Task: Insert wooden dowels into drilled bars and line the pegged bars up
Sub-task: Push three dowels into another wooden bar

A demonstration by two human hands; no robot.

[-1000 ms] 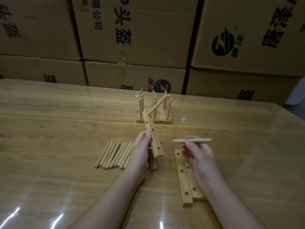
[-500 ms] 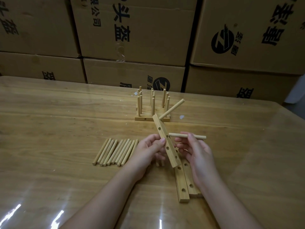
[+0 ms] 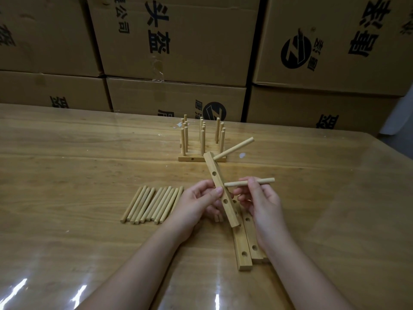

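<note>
Boxes (image 3: 174,41) behind, table (image 3: 67,164) carries pegged bars (image 3: 202,139) far back; left hand (image 3: 196,202) grips tilted bar (image 3: 230,211) in the air, right hand (image 3: 263,202) pinches dowel (image 3: 234,183), tip just beside bar: likely risk, angled entry jams it or bar twists in grip.

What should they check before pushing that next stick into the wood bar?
1. Left hand grips the bar: ok.
2. Right hand pinches the dowel: ok.
3. Dowel tip lined up with a hole: cannot tell, the thumb hides it.
4. Inserted dowel sits in the bar's top end: ok.
5. Empty holes free on the bar: ok.
6. Loose dowels lie ready on the table: ok.
</note>
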